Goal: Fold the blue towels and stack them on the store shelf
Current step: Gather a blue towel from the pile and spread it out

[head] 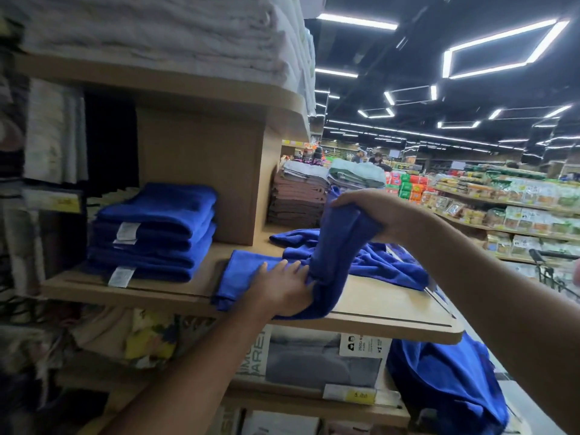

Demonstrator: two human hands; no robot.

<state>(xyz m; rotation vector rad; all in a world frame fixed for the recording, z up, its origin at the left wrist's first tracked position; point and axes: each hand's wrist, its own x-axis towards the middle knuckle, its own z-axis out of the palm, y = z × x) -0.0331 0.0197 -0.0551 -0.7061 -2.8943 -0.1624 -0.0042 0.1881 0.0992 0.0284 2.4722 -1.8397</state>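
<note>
Pinned soft blue terry towel (pixel 243 271) flat on pale wooden shelf board (pixel 386 306) under left hand (pixel 281 288), fingers straight; gripped its raised end in curled right hand (pixel 378 211), two o'clock. Had folded blue towel stack (pixel 153 233) at ten o'clock, nearer left hand.
</note>
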